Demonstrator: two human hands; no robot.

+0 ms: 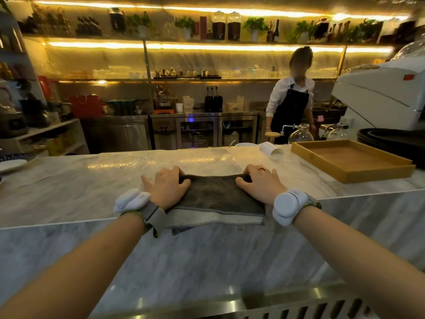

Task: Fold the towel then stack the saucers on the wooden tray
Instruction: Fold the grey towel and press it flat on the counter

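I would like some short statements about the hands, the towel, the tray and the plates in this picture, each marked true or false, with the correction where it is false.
1. Both hands rest on the towel. True: the left hand is on its left end, the right hand on its right end.
2. The wooden tray holds a stack of saucers. False: nothing is visible inside it.
3. The towel hangs over the near edge of the marble counter. False: it lies flat on the counter top, already folded into layers.
4. The tray stands to the right of the towel. True.
5. Plates lie at the far left edge of the counter. True.
6. The right hand lifts a corner of the towel into the air. False: it lies on the towel.
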